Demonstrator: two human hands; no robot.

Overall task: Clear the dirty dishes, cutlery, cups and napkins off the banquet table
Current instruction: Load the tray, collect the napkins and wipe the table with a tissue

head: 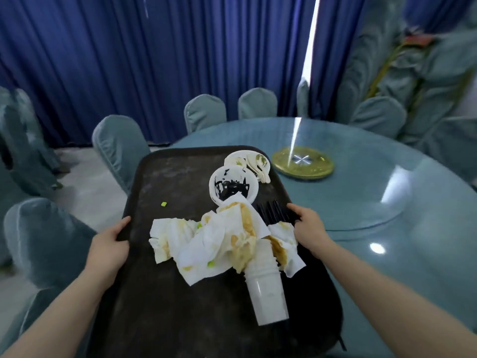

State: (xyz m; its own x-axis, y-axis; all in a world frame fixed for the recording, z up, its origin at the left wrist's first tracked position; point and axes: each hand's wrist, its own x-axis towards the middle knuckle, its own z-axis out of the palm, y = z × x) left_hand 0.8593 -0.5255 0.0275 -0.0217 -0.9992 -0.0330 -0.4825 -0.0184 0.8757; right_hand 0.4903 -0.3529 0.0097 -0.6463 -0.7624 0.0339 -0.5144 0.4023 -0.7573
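Left hand (pixel 109 244) at nine o'clock and right hand (pixel 308 228) at three each grip the dark tray (pixel 167 177) rim; fingers seemingly curl underneath, hidden.

The far side of the room is closed off by deep blue pleated curtains (pixel 180 60), parted at one narrow gap (pixel 311 47) through which bright daylight is let in. A round table (pixel 387 202) under a glossy teal cloth is ringed by chairs (pixel 118 148) dressed in matching teal covers. A gold disc (pixel 303 162) is set near the table's middle. Pale flooring (pixel 85 182) is seen at left. Ruffled teal drapery (pixel 374 60) is hung at the right.
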